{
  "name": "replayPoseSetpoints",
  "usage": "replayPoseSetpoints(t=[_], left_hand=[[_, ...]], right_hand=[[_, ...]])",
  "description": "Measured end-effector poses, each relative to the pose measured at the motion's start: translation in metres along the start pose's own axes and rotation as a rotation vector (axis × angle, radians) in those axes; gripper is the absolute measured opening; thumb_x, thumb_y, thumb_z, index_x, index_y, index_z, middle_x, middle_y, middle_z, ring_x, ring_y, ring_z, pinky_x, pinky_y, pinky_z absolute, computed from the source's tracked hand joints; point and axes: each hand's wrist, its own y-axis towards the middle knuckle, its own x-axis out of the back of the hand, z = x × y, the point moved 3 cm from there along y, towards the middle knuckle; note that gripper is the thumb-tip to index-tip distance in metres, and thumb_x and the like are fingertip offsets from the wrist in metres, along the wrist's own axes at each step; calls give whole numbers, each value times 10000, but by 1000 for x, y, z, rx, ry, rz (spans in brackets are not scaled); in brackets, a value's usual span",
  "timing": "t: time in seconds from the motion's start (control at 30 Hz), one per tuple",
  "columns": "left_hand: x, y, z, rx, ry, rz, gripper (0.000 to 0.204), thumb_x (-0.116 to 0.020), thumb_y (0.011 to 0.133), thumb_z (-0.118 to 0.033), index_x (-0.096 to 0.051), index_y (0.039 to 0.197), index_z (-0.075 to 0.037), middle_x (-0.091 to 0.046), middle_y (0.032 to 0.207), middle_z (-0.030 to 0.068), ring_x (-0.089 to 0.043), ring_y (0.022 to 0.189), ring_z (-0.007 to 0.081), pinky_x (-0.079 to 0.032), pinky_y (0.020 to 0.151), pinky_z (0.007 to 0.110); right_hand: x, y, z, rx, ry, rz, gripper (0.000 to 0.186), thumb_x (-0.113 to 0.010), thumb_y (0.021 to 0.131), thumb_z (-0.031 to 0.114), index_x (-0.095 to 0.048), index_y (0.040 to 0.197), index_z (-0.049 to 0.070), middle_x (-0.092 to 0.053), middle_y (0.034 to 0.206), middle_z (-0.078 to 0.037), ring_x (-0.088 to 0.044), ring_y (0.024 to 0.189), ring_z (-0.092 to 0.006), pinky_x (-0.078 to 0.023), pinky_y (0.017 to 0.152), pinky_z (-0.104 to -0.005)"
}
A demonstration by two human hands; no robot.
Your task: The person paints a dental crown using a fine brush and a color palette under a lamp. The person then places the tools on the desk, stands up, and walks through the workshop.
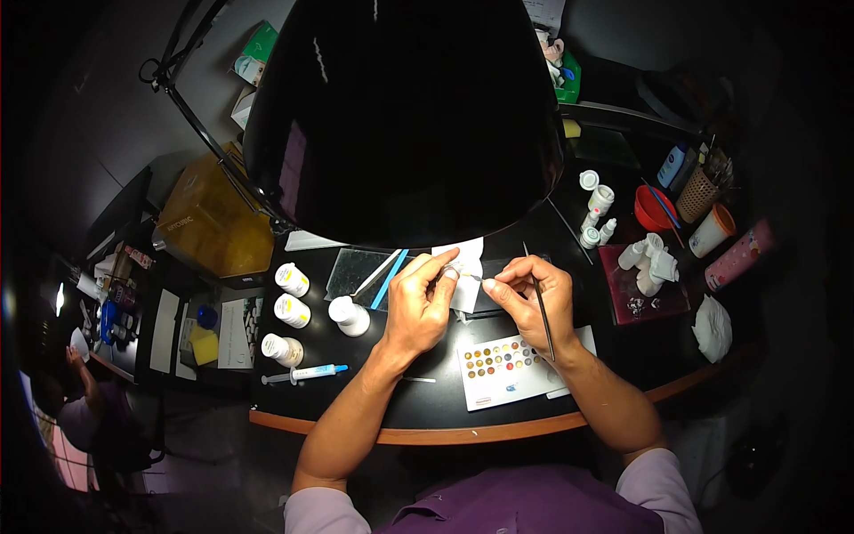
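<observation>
At the left of the black counter (427, 418) stand three white jars with yellow labels (291, 279), with a syringe (307, 373) lying flat before them, its long axis running left to right and well apart from both hands. A fourth small white jar (350, 316) stands just left of the left hand (420, 307). That hand is raised off the counter, wrist bent, thumb and forefinger pinched on a small pale workpiece (455, 270) held at the centre under the black lamp shade (405, 116); what the piece is cannot be told at this size. The workpiece lies directly between the two hands, over a white paper tissue (469, 254). The right hand (532, 303) meets it from the right, fingers closed in a pen grip on a thin dark-handled brush (540, 298), whose long axis runs from upper left to lower right across the hand; its working tip is not clear. Both forearms enter from the lower edge and converge. Below the right hand lies a white palette card with rows of coloured dots (503, 367), near the wrist. Further right stand white bottles (648, 258) on a dark red tray (623, 298).
</observation>
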Motion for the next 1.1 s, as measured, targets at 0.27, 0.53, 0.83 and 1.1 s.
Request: replayPoseSetpoints(t=[0.27,0.53,0.83,1.1], left_hand=[[-3,0,2,-80,-72,-52,330,-661,967,-41,-740,1265,78,-621,814,95,-524,618,138,-414,565,295],[7,5,1,-131,-20,31,354,-643,954,-39,-723,1267,104,-683,856,164,-625,681,225,-499,645,347],[20,7,12,-299,22,217,358,-637,838,-37,-778,1145,79,-683,722,170,-648,629,281,-522,622,378],[16,1,8,-436,-55,308,399,-628,688,-122,-809,998,53,-662,637,142,-653,577,271,-522,585,382]], right_hand=[[0,-1,-4,-46,58,-38,139,-868,898,66,-738,902,18,-737,892,-68,-714,809,-113,-568,754,-261],[0,-3,-2,-45,73,-29,115,-831,885,7,-716,885,17,-710,892,-62,-699,803,-108,-563,757,-260],[-1,-15,2,-57,156,-40,161,-764,840,-115,-664,880,6,-620,1085,-110,-620,857,-80,-536,789,-238],[6,-14,5,-94,283,87,159,-702,827,-137,-648,886,1,-648,1113,-155,-667,977,-167,-578,917,-336]])
